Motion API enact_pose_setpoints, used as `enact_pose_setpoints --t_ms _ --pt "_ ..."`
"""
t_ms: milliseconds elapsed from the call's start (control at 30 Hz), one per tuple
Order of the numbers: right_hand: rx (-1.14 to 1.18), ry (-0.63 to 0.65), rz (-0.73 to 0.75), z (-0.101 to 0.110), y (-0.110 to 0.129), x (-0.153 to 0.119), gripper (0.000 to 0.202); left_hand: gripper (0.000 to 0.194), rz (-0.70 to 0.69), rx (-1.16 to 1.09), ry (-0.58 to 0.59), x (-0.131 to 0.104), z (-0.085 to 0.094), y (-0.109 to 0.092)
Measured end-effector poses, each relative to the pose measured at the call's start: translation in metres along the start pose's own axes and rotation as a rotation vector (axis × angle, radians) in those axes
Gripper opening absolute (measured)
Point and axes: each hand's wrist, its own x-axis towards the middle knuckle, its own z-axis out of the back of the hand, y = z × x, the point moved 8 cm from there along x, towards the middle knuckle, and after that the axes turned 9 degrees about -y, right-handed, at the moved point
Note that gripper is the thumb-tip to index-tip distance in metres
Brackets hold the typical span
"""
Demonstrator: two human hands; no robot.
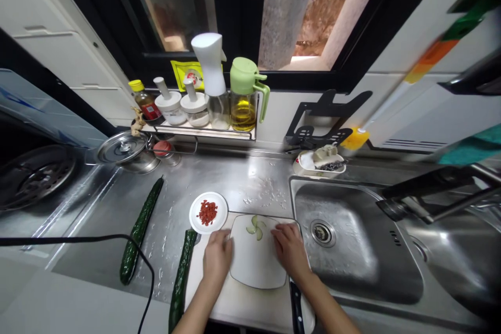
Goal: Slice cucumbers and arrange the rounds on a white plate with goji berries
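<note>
A white plate [256, 266] with a thin dark rim lies on a pale cutting board [235, 305]. Thin cucumber slices [256, 227] form a small fan near the plate's far edge. My left hand [218, 254] has its fingers curled at the plate's left edge. On the opposite side, my right hand [288, 245] grips the right edge, its fingertips close to the slices. A knife with a black handle [296, 308] lies by my right forearm, its blade mostly hidden. Left of the board rests a cucumber with a cut end [182, 276].
A small white dish of red bits [208, 213] stands beyond my left hand. A whole cucumber [141, 229] lies farther left, near a black cable [146, 261]. At right is the steel sink [340, 224] with its faucet [407, 201]. A rack [199, 133] holds seasoning bottles.
</note>
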Motion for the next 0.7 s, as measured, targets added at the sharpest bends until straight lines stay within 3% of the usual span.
enact_pose_setpoints --t_ms 133,267,700 --pt "0.085 0.010 -0.002 -0.001 0.013 -0.016 0.023 0.032 0.165 0.160 -0.028 -0.014 0.027 0.042" --pt "0.152 0.004 0.021 -0.005 0.027 -0.027 0.023 0.033 0.270 0.257 0.012 -0.024 0.037 0.065" --pt "0.235 0.001 0.037 -0.004 0.041 -0.032 0.022 0.022 0.276 0.214 0.002 -0.031 0.036 0.064"
